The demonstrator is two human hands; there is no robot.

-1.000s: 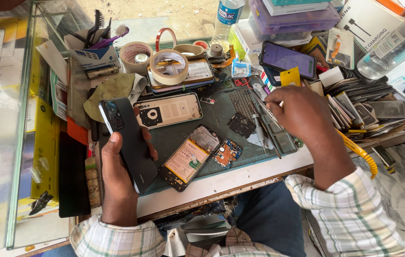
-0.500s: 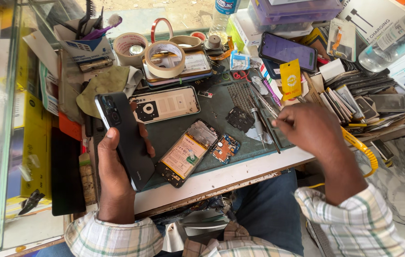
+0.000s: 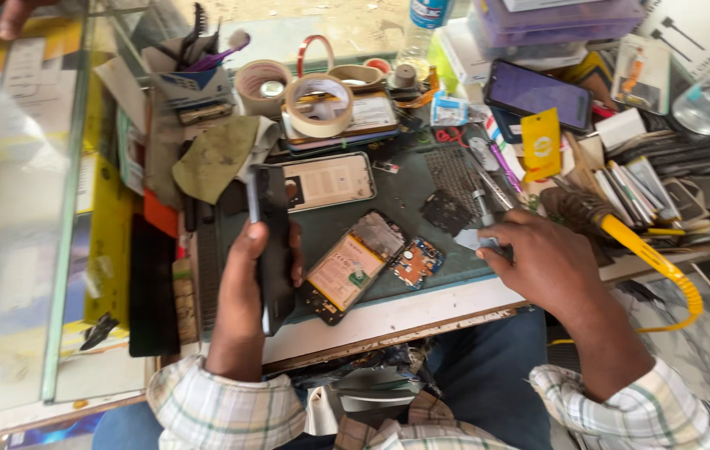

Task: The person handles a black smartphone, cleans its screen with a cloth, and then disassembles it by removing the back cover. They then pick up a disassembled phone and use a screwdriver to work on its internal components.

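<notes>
My left hand (image 3: 242, 283) grips a dark phone (image 3: 270, 233) held nearly on edge above the green work mat (image 3: 388, 192). My right hand (image 3: 542, 267) rests at the mat's right edge, fingers curled around a thin metal tool (image 3: 488, 212). Between the hands lie an opened phone body (image 3: 351, 262) with its battery showing and a small circuit board (image 3: 416, 260). A white phone frame (image 3: 330, 179) lies flat farther back on the mat.
Tape rolls (image 3: 317, 104) and a tool holder (image 3: 197, 75) crowd the back. A purple-screened phone (image 3: 538, 96), a yellow card (image 3: 541, 146), stacked phone parts (image 3: 672, 179) and a brush with a yellow handle (image 3: 622, 237) fill the right. A glass counter (image 3: 13, 208) stands left.
My left hand has turned the dark phone more onto its edge. My right hand has slid down toward the mat's near right edge. The camera view has shifted slightly.
</notes>
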